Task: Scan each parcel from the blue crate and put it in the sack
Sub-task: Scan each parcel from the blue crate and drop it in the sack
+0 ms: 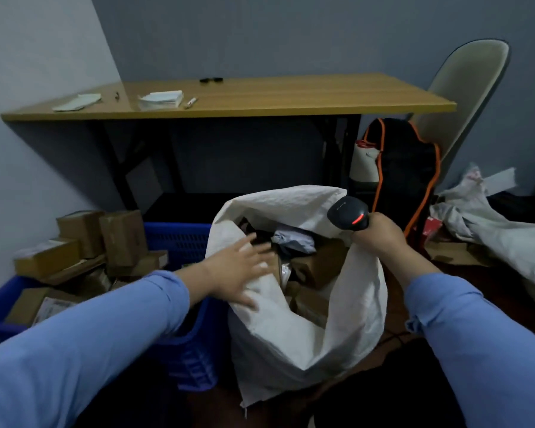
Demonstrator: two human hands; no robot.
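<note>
Progress: partway, by my read.
- The sack [291,341] is well filled. Brown cartons and a grey soft pack [294,239] show in its mouth.
- The blue crate [179,239], at the sack's 9 o'clock, holds a heap of cardboard parcels [124,236] yet to be scanned and bagged. Plenty is left.

Hands:
- Your left hand [241,270] lies open with its fingers spread. It is on or just over the sack's rim at 9 o'clock and holds nothing. It is blurred, so I can't tell whether it touches.
- Your right hand [380,233] grips the scanner [349,214] at the rim's 1 o'clock, with the red light lit. The sack's edge seems gathered under that hand too.

Materials:
- The sack is white woven plastic, limp and creased, and its mouth sags unless it is held.
- The crate is rigid blue plastic with lattice walls.
- The parcels are mostly boxy taped cardboard, and some carry labels.
- The scanner is matte black with a rounded head.

Beyond, at 12 o'clock, is a wood-topped worktop [260,97] on black legs.
</note>
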